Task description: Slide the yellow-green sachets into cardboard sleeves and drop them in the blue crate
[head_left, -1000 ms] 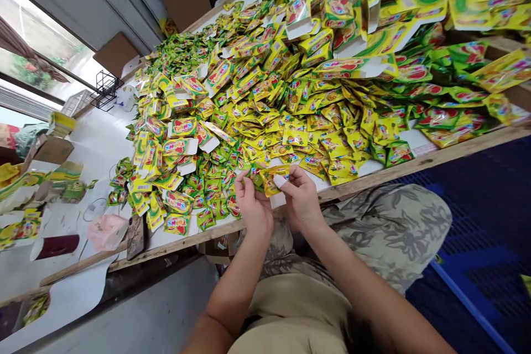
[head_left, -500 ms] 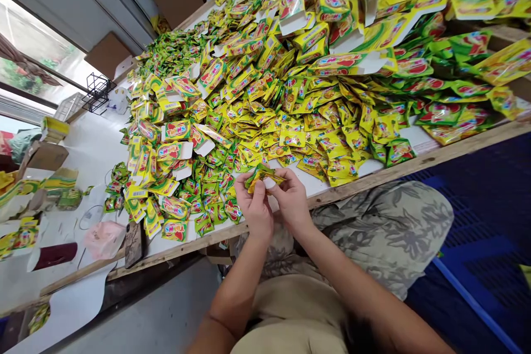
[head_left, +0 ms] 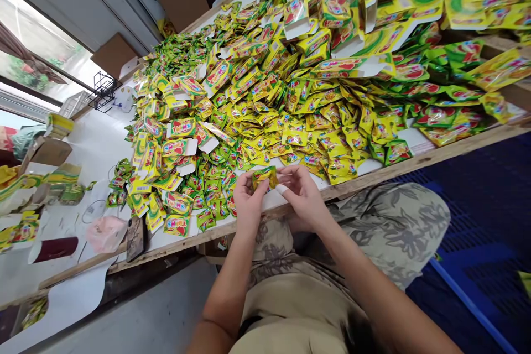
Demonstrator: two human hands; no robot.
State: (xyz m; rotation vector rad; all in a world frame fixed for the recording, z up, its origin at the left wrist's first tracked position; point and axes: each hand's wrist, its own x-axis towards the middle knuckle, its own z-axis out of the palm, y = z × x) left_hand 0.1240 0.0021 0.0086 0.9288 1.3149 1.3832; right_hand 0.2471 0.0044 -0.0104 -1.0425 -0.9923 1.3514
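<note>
Both hands meet over the near wooden edge of the table [head_left: 435, 152]. My left hand [head_left: 248, 202] pinches a small stack of yellow-green sachets [head_left: 265, 177] from the left. My right hand [head_left: 302, 194] touches the stack's right side with curled fingers. Just beyond lies a wide heap of yellow sachets [head_left: 298, 121], and to its left a heap of green sachets [head_left: 207, 188]. Folded yellow cartons [head_left: 180, 146] with white flaps lie among them.
More cartons [head_left: 373, 5] are piled at the far right. On the white tabletop at left lie a pink bag [head_left: 107, 232], a dark red object [head_left: 56, 246], a black wire rack [head_left: 103, 88] and cardboard boxes [head_left: 45, 152]. A blue crate [head_left: 485, 232] stands beside my right knee.
The sachets, spread between both hands a second ago, are now gathered into a compact stack at my left fingertips. My right hand has loosened and shifted slightly right.
</note>
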